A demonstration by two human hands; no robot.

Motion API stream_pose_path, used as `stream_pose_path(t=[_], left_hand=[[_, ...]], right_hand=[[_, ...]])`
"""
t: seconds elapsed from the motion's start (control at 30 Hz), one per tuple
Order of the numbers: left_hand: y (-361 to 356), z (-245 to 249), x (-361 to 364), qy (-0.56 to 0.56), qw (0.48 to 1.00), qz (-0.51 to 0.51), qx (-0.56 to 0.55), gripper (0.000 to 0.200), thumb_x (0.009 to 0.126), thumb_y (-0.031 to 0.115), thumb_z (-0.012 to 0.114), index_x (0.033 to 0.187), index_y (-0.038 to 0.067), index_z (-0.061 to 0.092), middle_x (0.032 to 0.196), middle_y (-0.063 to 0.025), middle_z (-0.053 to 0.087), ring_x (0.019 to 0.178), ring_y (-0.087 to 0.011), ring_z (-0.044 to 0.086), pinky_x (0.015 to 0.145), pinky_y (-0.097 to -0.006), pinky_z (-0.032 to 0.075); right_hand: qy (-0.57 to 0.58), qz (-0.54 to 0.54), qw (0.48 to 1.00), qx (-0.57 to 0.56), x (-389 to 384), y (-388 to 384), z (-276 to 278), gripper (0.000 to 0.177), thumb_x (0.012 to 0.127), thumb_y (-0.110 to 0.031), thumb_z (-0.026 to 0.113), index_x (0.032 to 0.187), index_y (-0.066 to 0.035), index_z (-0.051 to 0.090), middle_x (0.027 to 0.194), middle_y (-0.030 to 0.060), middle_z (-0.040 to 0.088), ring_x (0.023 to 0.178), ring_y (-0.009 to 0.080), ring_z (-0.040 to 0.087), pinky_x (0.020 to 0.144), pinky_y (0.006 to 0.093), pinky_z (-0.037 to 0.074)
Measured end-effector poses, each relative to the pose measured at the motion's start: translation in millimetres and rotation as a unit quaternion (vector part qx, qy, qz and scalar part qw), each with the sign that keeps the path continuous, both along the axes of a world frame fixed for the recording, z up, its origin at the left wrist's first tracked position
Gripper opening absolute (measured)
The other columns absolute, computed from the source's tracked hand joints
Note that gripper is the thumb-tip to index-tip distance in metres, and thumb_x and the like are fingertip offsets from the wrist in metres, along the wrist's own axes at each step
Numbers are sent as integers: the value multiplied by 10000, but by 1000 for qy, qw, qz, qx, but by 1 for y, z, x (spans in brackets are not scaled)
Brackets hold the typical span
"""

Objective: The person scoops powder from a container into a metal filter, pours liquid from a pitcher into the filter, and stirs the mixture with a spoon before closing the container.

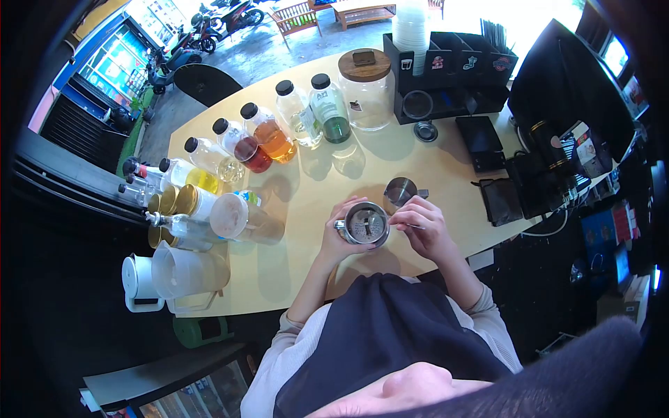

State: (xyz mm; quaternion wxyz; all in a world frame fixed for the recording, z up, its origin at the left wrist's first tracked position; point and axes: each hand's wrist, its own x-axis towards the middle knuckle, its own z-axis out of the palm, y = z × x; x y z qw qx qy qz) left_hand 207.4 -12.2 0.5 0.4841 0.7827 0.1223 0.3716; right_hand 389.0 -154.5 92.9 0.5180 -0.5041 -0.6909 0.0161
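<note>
My left hand [339,235] is wrapped round the side of a metal cup [366,224] with a handle, low over the front of the table. Something dark lies inside the cup, too small to make out. At the cup's right rim my right hand [425,228] pinches a thin stick-like utensil [416,226]; its far end is hard to see. Just beyond my right hand sits a dark round item [401,191] with a short handle.
Bottles with black caps, such as a red one [252,155] and a green one [335,125], line the table's [306,279] far left edge. A wooden-lidded jar [366,97], black organizer [446,70], plastic pitchers [188,272] and a monitor [557,83] stand around.
</note>
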Motion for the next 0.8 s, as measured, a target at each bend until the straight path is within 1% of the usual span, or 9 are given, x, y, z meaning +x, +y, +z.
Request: stream_pose_path(t=[0.03,0.1,0.3,0.37,0.47,0.6,0.67,0.8], left_hand=[[-1,-2,0,0,1000,0,0,808,521,346,943,1215,55,649,1262,-137,642,1283,-317,525,1081,-451,412],[-4,-5,0,-11,993,-24,-116,808,529,330,941,1225,48,642,1303,-151,627,1280,-311,542,1081,-441,417],[-4,-6,-2,-11,993,-29,-112,801,546,288,937,1240,31,631,1313,-157,617,1261,-300,561,1070,-427,430],[-6,-4,-2,-14,992,-30,-118,797,547,283,936,1239,30,631,1316,-156,614,1259,-299,562,1069,-427,431],[-5,-4,-1,-12,993,-31,-116,791,545,274,934,1235,30,634,1323,-153,611,1257,-298,562,1069,-427,431],[-4,-6,-2,-6,993,-31,-115,783,539,266,936,1226,33,641,1328,-147,611,1261,-296,559,1072,-428,429],[-5,-4,-2,-1,993,-28,-119,782,539,265,937,1226,34,643,1328,-146,612,1262,-296,558,1073,-428,428],[-6,-5,-2,-3,993,-25,-113,785,539,264,942,1229,36,644,1327,-145,612,1262,-294,557,1075,-430,428]], right_hand=[[-9,-12,1000,6,1,0,1,143,822,-98,726,951,-93,664,864,42,685,749,235,613,664,348,509],[-17,-25,999,12,1,1,2,141,822,-101,727,947,-92,663,864,42,686,748,235,612,664,347,508],[-11,11,1000,-15,-1,0,4,134,829,-123,730,940,-95,661,860,32,684,744,233,606,665,346,510],[-16,-12,1000,9,1,2,5,127,830,-128,729,932,-98,660,858,29,683,737,237,601,655,351,503],[-46,-13,999,17,0,3,6,133,826,-147,735,925,-100,659,849,26,678,732,233,597,645,344,498],[-58,-7,998,12,-1,-1,5,141,818,-174,745,910,-107,663,837,15,672,728,218,595,641,330,494],[-96,-38,994,40,-4,-1,8,145,807,-191,754,895,-116,667,818,4,663,729,201,595,643,322,494],[-75,-25,996,49,-7,2,3,143,801,-197,758,891,-126,672,808,-3,661,731,193,596,646,329,492]])
